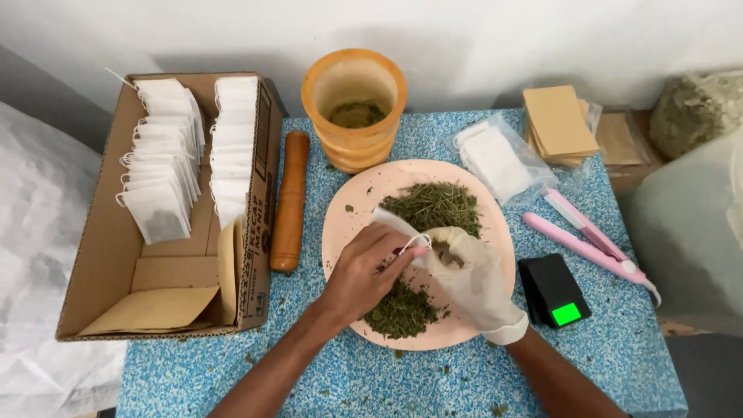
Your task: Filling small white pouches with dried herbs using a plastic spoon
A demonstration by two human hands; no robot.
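Note:
My left hand (364,272), bare, pinches the rim and drawstring of a small white tea bag (391,223) over a pink plate (340,224). My right hand (472,279), in a white glove, is cupped at the bag's mouth with dried green herb in its fingers. Two heaps of dried herb lie on the plate, one at the far side (433,205) and one at the near side (401,311).
A cardboard box (108,255) of filled white tea bags (166,174) stands at the left. An orange wooden mortar (354,108) and pestle (290,201) sit behind the plate. At the right lie a pink sealer (588,240), a black pocket scale (553,290), a packet of empty bags (495,159) and brown envelopes (559,124).

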